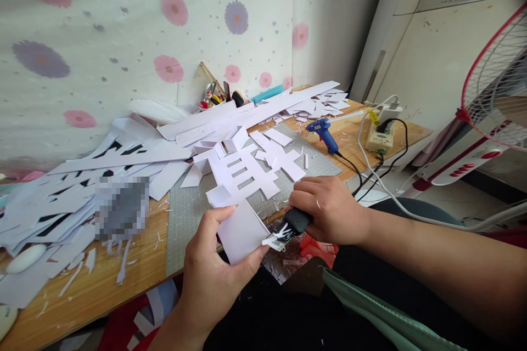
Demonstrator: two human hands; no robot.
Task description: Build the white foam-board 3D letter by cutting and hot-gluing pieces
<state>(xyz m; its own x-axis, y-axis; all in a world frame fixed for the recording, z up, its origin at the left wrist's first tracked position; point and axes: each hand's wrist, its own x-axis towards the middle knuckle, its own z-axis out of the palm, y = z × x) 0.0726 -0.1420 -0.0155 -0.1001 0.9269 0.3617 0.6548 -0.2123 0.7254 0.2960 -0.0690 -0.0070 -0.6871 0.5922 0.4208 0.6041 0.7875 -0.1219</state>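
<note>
My left hand point(220, 266) grips a small white board piece point(242, 233) between thumb and fingers, just off the table's front edge. My right hand point(325, 208) is closed around a black-handled utility knife point(298, 221), its working end at the piece's right edge. Thin white shavings point(276, 238) cluster there and hide the blade. Beyond my hands, a cut white board form with slots point(242, 173) and folded-up flaps lies on the grey cutting mat point(185, 241), beside several loose board pieces point(284, 156).
A blue glue gun point(323, 132) lies at the mat's far right, its cord running near my right arm to a power strip point(379, 137). White board scraps point(53, 197) pile up on the left. A fan point(494, 82) stands at right. Red plastic point(319, 249) shows below.
</note>
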